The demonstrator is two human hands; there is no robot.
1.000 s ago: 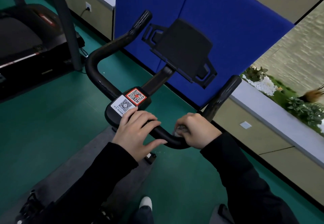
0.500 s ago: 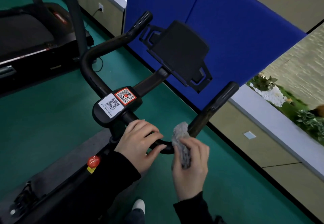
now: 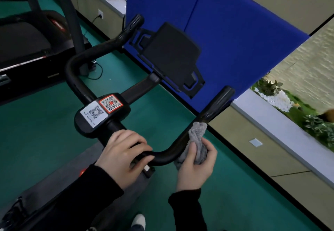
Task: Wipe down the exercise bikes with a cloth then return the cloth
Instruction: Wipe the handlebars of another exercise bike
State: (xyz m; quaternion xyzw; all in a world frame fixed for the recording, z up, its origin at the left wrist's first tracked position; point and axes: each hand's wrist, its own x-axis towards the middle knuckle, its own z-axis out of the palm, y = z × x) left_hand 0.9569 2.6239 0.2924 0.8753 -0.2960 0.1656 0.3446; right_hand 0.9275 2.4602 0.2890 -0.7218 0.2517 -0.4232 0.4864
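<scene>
Item 1. Black curved tubular handlebar (image 3: 162, 155) of an exercise bike, U-shaped, with both ends rising away from the viewer. At its centre is a black moulded housing (image 3: 86, 127) bearing a white QR sticker (image 3: 94, 113) and a red-bordered QR sticker (image 3: 110, 103). A black flat tablet holder (image 3: 171, 53) stands on the stem beyond it.

Item 2. Grey fluffy cloth (image 3: 197, 135), bunched into a roll. It lies against the right bend of the handlebar, its upper end touching the foot of the rising right arm.

Item 3. Left hand (image 3: 122, 156), black sleeve. Its fingers are curled over the low crossbar just right of the housing, gripping it.

Item 4. Right hand (image 3: 195, 167), black sleeve. The thumb presses on the near face of the cloth and the fingers curl round its far side, holding the cloth against the bar.

Item 5. Surroundings: dark green floor (image 3: 45, 131); grey mat (image 3: 72, 167) under the bike; black treadmill (image 3: 27, 46) at upper left; blue fabric partition panel (image 3: 226, 31) behind the holder; a planter ledge with white pebbles and green plants (image 3: 282, 100) at right; a white shoe tip (image 3: 139, 220) at the bottom edge.
</scene>
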